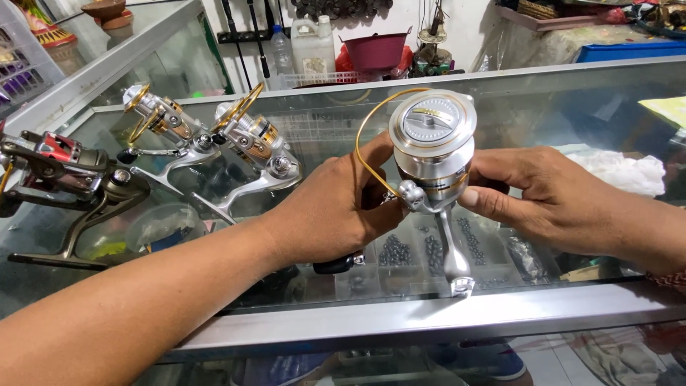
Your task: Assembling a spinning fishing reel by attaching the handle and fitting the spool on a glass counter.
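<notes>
Your left hand (pixel 336 211) and right hand (pixel 543 193) both grip the silver spinning reel (pixel 432 154), held upright above the glass worktop (pixel 572 107), centre frame. Risk: the thin gold bail wire (pixel 368 139) at 10 o'clock could bend; a slip would strike the glass.

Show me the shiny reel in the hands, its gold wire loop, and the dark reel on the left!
silver reel (pixel 433 154): head view, on the spool's side.
gold wire loop (pixel 361 136): head view, on its left curve.
dark reel (pixel 68 171): head view, on its body.
</notes>
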